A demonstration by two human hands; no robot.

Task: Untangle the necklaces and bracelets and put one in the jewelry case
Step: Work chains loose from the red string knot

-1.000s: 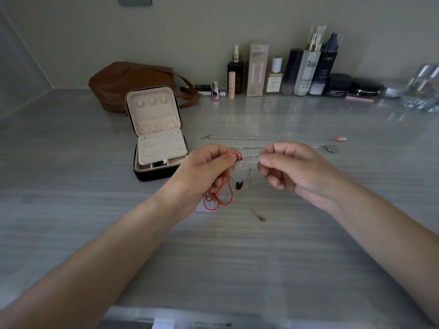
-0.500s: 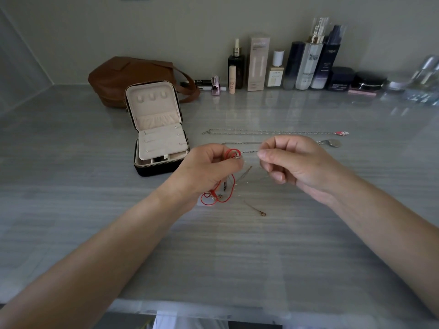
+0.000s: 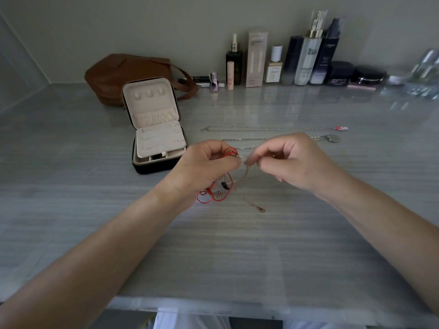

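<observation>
Above the counter [image 3: 237, 245], I see both hands close together.
Left hand [image 3: 209, 169] pinches the red cord bracelet [image 3: 227, 150], right hand [image 3: 292, 162] a gold chain [image 3: 262, 210]; open jewelry case [image 3: 155, 141] stands left, silver necklaces [image 3: 268, 128] lie behind.

Tangled red cord [image 3: 215, 195] and chain [image 3: 247, 176], case [image 3: 156, 129] open.

Head camera looks forward-down, seemingly near the table [image 3: 237, 257].

Dim, soft light; faint glare on countertop [image 3: 308, 108]; wide-angle edge distortion.
</observation>
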